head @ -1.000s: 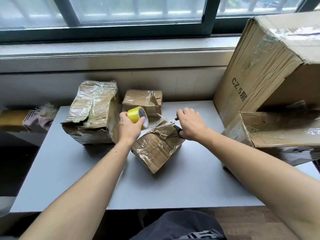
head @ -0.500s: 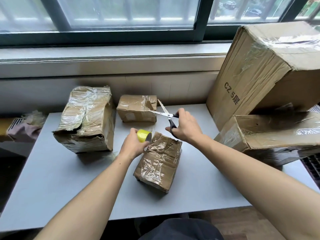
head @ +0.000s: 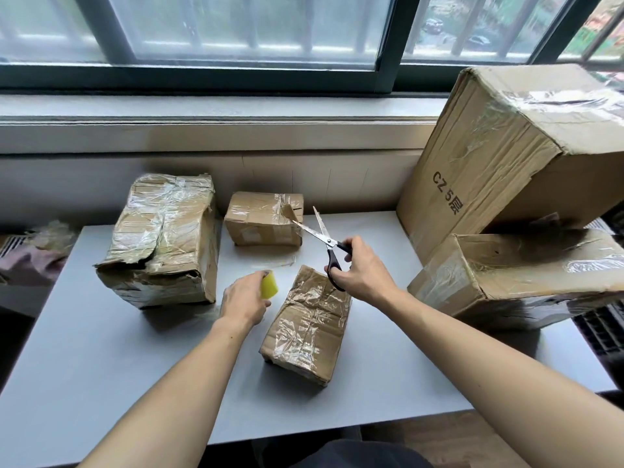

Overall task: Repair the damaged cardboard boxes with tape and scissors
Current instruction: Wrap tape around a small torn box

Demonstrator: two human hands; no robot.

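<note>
1. Our left hand (head: 244, 300) grips the tape (head: 269, 284) beside the box (head: 309, 324) on the worktop (head: 101, 349).
2. Our right hand (head: 359, 266) holds scissors (head: 326, 239), blades apart, ready to cut.

Grey table (head: 101, 366) carries taped cardboard boxes (head: 165, 241).

L grip (head: 243, 296) curled round roll, R grip (head: 361, 268) thru handles, blades apart.
</note>
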